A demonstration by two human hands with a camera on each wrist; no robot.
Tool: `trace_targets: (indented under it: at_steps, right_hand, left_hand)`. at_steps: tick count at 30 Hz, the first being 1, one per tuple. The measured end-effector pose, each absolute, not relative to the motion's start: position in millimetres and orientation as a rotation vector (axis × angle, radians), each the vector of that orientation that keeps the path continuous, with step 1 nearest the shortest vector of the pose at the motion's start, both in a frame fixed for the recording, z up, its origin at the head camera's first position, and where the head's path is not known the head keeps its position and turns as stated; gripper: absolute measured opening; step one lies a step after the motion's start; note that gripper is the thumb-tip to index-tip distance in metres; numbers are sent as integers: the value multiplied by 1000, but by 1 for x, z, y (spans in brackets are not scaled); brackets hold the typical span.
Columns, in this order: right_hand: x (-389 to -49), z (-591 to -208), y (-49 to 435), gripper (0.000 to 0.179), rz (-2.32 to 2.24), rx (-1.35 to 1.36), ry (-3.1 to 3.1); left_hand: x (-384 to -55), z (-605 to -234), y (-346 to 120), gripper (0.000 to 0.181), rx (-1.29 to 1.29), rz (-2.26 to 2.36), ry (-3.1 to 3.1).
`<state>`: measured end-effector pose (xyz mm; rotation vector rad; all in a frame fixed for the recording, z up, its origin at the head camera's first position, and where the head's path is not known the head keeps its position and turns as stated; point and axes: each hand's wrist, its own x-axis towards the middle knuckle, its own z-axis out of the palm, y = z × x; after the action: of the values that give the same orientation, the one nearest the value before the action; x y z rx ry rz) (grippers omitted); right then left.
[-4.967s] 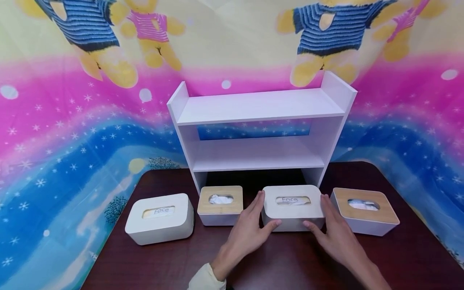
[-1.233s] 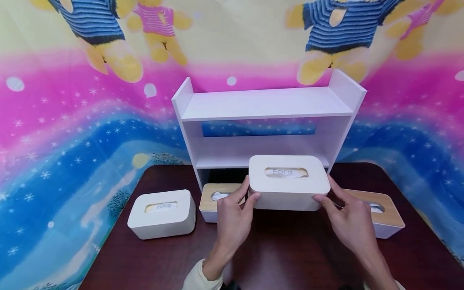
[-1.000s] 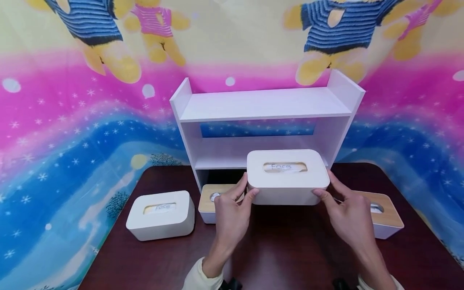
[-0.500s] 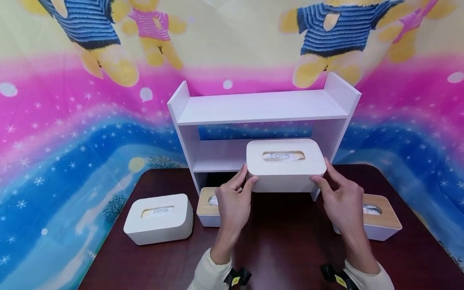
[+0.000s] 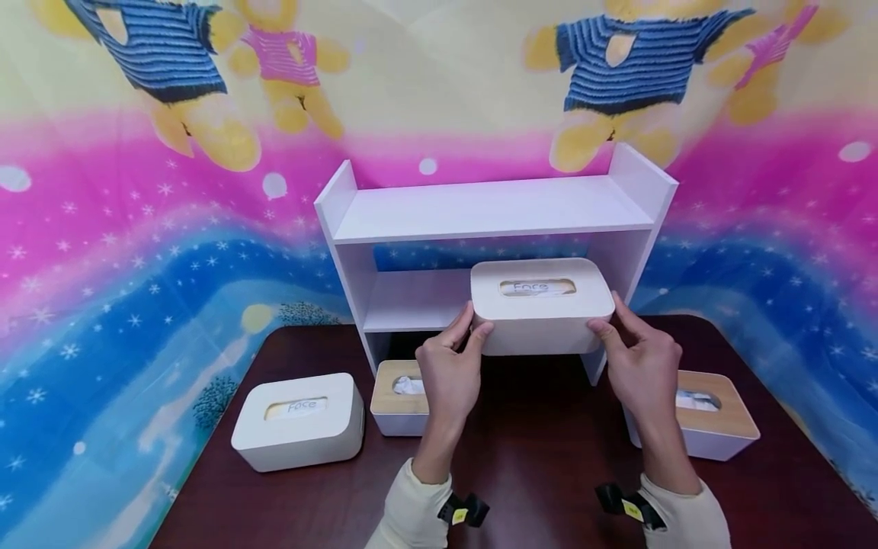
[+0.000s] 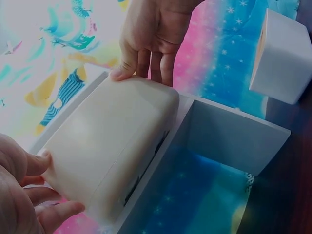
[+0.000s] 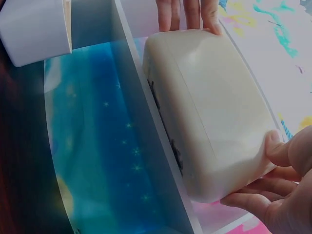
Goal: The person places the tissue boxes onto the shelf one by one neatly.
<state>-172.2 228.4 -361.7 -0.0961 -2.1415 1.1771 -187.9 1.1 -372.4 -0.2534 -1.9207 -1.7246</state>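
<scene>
A cream tissue box (image 5: 542, 335) with a "Face" label in its slot is held level between both hands, at the front of the middle shelf. My left hand (image 5: 449, 374) grips its left end, thumb on the front face and fingers along the side. The right hand (image 5: 641, 370) grips the other end the same way. Seen in the left wrist view, the box (image 6: 112, 131) lies right at the shelf edge, with both thumbs on its front face. In the right wrist view the tissue box (image 7: 209, 107) overlaps the shelf board (image 7: 146, 107).
A white two-tier shelf (image 5: 494, 210) stands at the back of the dark table (image 5: 535, 457). Another cream tissue box (image 5: 302, 423) sits at the left. Wood-topped tissue boxes flank the hands, one on the left (image 5: 394, 396) and one on the right (image 5: 716, 415). A printed cloth hangs behind.
Both hands took hold of the cream tissue box from the table, lifted it and carried it forward to the middle shelf. The other boxes stayed where they were.
</scene>
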Motion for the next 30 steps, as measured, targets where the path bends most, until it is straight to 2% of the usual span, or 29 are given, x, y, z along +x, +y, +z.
trace_targets:
  at_steps: [30]
  right_hand:
    - [-195, -383, 237, 54, 1155, -190, -2152]
  left_hand:
    - [-217, -401, 22, 51, -290, -1646, -1966]
